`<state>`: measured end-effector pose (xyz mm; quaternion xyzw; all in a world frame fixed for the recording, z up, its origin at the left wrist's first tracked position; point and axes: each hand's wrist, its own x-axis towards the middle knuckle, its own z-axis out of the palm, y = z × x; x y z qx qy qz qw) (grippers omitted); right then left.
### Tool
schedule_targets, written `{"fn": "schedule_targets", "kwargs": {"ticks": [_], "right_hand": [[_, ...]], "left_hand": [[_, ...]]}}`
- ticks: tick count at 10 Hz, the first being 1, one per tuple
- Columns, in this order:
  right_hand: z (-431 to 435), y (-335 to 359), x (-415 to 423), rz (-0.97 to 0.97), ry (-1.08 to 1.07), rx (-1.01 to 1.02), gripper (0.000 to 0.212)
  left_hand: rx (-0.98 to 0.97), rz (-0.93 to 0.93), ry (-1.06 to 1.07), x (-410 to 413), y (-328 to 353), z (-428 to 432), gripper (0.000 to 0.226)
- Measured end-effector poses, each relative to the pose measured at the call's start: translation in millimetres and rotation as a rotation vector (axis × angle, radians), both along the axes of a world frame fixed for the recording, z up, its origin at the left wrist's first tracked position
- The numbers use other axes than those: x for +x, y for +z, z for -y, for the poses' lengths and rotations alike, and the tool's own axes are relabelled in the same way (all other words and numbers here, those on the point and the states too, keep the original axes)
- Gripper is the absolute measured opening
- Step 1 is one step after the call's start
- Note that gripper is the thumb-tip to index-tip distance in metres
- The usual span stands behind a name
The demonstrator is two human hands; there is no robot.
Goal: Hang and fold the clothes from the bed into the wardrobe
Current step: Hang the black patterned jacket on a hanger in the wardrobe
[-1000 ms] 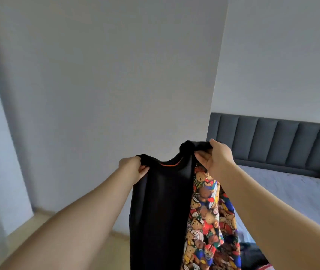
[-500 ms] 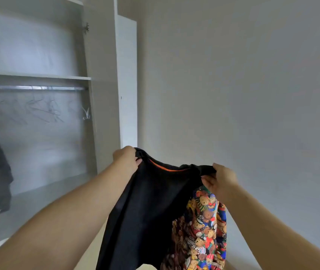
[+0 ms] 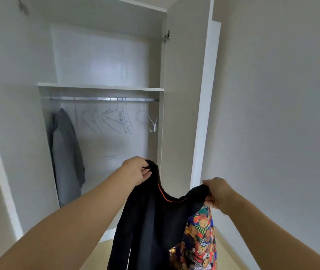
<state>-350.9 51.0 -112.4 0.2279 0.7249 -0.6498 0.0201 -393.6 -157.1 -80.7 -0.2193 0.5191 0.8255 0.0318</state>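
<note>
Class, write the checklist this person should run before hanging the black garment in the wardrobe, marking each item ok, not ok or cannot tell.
1. The left hand grips one shoulder of the black garment: ok.
2. The right hand grips the other shoulder: ok.
3. The wardrobe door is open, rail exposed: ok.
4. Bare hangers on the rail: ok.
5. A hanger inside the garment: not ok, none fitted yet.
6. Hem off the floor: cannot tell, out of frame.
</note>
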Motion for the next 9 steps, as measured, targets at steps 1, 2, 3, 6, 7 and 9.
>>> {"fn": "schedule_targets", "kwargs": {"ticks": [1, 2, 3, 6, 7, 9], "right_hand": [[39.1, -11.8, -59.0, 0.009, 0.085, 0.058, 0.02], [71.0, -24.1, -108.6, -0.009, 0.242, 0.161, 0.023], [99.7, -36.5, -156.5, -0.02, 0.376, 0.22, 0.025], [152.4, -52.3, -308.1, -0.252, 0.702, 0.684, 0.027], [171.9, -34.2, -332.8, -0.354, 0.931, 0.381, 0.036], [196.8, -30.8, -363.2, -0.344, 1.273, 0.19, 0.025]], "left_hand": [[0.041, 0.04, 0.054, -38.1, -2.3, 29.0, 0.012], [0.05, 0.047, 0.1, -71.4, -6.6, 50.5, 0.017], [0.06, 0.02, 0.065, -100.3, -8.7, 75.4, 0.015], [-0.172, 0.026, 0.195, -205.4, -11.3, 107.7, 0.016], [-0.2, 0.009, 0.267, -237.6, -8.7, 112.4, 0.02], [-0.392, 0.028, 0.31, -265.7, -12.8, 116.8, 0.02]]}}
